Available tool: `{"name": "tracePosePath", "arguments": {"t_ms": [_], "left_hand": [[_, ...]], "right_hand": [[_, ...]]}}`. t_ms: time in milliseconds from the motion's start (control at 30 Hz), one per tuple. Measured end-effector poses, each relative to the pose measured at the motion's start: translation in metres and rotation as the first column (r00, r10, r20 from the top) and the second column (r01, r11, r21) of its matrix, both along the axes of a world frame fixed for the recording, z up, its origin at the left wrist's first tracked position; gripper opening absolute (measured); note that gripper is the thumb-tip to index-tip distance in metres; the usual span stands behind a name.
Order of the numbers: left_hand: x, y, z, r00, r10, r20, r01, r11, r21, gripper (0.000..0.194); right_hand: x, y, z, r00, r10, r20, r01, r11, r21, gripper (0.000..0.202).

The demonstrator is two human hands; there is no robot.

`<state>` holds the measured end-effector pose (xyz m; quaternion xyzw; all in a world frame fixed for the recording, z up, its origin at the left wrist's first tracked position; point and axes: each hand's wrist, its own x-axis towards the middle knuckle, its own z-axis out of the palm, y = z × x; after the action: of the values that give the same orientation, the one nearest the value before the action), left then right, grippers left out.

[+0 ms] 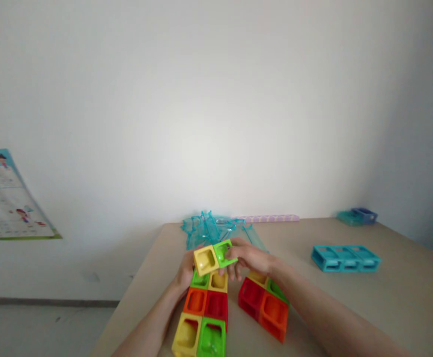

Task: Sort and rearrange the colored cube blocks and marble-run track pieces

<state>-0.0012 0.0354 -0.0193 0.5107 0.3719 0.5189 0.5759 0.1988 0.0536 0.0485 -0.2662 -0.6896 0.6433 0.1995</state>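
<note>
A joined pair of hollow blocks, one yellow [205,260] and one green [221,252], is held tilted above the far end of a two-wide block assembly [196,301] of yellow, green, orange and red. My right hand [248,258] grips the green block from the right, fingers bent round it. At the left of the pair is my left hand [187,270], mostly hidden behind the blocks, so its fingers do not show clearly. Right of the assembly, a smaller group [274,310] of red, orange, yellow and green blocks lies partly under my right wrist.
Teal translucent pieces [207,230] lie heaped at the table's [294,238] back edge, beside a pale purple patterned strip [272,218]. A teal three-section block [345,258] is on the right. Farther back sits a dark blue container [365,215]. A poster [11,198] hangs at left.
</note>
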Motion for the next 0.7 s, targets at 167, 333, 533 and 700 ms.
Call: {"name": "tracePosePath", "arguments": {"t_ms": [167,333,533,700], "left_hand": [[-0.001,-0.005,0.004,0.978,0.006,0.209,-0.007,1.000,0.004,0.075],[-0.004,-0.004,0.005,0.988,0.118,0.102,-0.132,0.981,0.140,0.048],[-0.004,0.001,0.001,0.984,0.155,0.094,-0.164,0.982,0.098,0.036],[-0.002,0.000,0.003,0.972,0.171,0.160,-0.183,0.981,0.064,0.043]], "right_hand": [[-0.015,-0.001,-0.018,0.980,-0.199,0.007,0.196,0.974,0.116,0.022],[-0.017,-0.003,-0.026,0.960,-0.279,0.011,0.272,0.943,0.191,0.028],[-0.017,-0.003,-0.028,0.955,-0.296,0.020,0.285,0.936,0.207,0.042],[-0.016,-0.003,-0.026,0.962,-0.273,-0.008,0.270,0.947,0.174,0.055]]}}
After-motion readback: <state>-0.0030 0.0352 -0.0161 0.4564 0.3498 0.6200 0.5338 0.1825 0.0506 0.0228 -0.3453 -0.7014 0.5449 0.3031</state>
